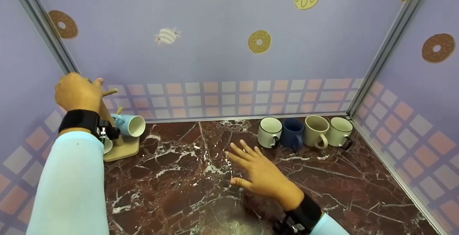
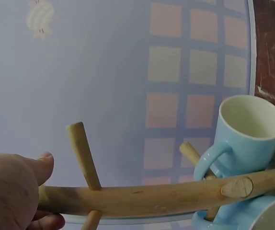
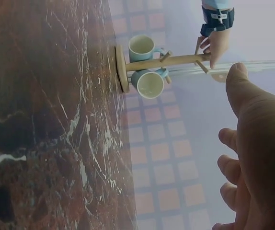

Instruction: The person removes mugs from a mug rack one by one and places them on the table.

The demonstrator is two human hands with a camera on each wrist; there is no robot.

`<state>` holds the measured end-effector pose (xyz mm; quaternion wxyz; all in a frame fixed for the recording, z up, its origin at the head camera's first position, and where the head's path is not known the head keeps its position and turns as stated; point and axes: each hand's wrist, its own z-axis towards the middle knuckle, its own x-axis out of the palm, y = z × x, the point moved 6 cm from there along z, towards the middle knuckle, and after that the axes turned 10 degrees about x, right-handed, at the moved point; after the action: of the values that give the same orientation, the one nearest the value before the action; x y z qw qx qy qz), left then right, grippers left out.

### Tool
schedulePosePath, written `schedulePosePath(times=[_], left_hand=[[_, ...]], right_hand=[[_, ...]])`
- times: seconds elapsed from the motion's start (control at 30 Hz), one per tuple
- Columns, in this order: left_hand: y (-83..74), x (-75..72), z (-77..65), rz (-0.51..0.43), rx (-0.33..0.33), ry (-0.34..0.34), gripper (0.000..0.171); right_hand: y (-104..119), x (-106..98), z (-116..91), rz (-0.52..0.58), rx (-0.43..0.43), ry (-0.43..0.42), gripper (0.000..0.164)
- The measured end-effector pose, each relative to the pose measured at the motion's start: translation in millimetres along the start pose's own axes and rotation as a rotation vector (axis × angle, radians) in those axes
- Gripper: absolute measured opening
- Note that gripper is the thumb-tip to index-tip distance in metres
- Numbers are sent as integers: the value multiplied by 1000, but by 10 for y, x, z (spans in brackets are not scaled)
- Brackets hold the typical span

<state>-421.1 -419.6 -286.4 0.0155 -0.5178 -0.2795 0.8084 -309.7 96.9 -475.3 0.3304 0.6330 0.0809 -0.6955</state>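
My left hand grips the top of a wooden mug tree, its fingers curled round the post. Two light blue mugs hang by their handles from the lower pegs: one blue mug on one side, a second blue mug on the other. In the head view the forearm partly covers the rack and one mug. My right hand hovers over the table with fingers spread, holding nothing. Nearest to it stands a white mug with a black handle.
Right of the white mug, a dark blue mug, a beige mug and a cream mug stand in a row by the back wall. The marbled table is bounded by patterned walls at the back and both sides.
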Motion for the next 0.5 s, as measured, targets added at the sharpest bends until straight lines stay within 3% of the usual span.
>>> schedulePosePath(times=[0.2,0.5], left_hand=[[1,-35,-33,-48,-7,-53,67],[-8,-64,14,-41,14,-9,57]], right_hand=[[51,24,-25,-17,-9,47,88],[75,64,-44,-2,2,75,88]])
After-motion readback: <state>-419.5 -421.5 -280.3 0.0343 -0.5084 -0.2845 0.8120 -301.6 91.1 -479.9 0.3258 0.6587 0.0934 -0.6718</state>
